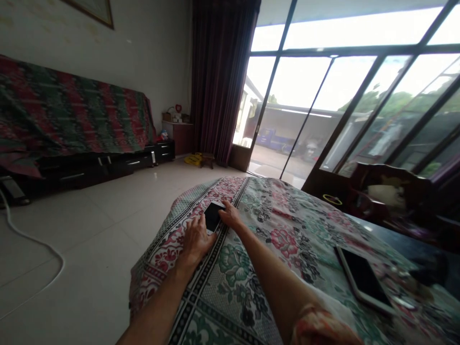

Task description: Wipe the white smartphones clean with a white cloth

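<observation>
Patterned sleeve [318, 328] nearest; left hand [196, 239] at white-framed smartphone's [212, 217] 8 o'clock, right hand [232, 216] at 3, curled fingers pinching its edges, presumably to steady it.

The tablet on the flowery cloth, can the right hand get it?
Probably yes: nothing seems to stand between the right hand and the tablet, though that hand is touching the white phone now.

Can make out no text, label, brand, number or sign. Looks too small and blurred to read on the yellow item [194, 158], just above and left of the frame's centre; shows only dark on the screen of the phone [212, 217], below centre.
</observation>
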Action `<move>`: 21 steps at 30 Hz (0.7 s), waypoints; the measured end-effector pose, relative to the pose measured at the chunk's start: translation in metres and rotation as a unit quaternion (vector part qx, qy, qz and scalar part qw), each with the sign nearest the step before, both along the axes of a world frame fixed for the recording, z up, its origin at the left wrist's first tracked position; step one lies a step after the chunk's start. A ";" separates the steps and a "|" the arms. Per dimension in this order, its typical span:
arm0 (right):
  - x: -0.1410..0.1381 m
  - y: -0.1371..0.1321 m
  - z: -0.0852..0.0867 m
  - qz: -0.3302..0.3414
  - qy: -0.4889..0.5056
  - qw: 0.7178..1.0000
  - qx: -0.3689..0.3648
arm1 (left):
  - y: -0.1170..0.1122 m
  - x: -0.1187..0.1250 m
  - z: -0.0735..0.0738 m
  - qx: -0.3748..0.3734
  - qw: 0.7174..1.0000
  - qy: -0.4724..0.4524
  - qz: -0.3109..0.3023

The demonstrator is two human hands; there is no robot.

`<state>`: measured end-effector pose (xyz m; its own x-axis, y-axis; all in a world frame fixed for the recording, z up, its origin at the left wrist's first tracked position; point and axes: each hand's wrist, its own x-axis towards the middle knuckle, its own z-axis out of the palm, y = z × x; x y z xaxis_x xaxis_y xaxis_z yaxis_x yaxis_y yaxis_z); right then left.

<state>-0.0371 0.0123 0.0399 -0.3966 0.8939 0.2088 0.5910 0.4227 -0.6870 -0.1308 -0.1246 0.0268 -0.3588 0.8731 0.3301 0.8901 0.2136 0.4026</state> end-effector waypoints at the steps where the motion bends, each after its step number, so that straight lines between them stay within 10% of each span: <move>1: 0.000 0.001 0.000 0.001 0.003 1.000 -0.002 | 0.000 0.000 0.000 0.006 1.000 0.000 0.002; 8: 0.027 -0.001 0.016 -0.010 0.031 0.999 -0.002 | -0.003 0.003 0.001 0.096 0.993 0.037 -0.057; 21: 0.196 -0.038 0.008 -0.093 0.010 0.993 -0.069 | -0.020 0.104 -0.004 0.023 0.961 0.053 -0.272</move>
<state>0.1594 -0.0261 0.0475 -0.2193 0.9719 0.0860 0.6361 0.2093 -0.7427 -0.0267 -0.1448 0.0227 0.1839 0.9057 0.3819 0.9020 -0.3099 0.3007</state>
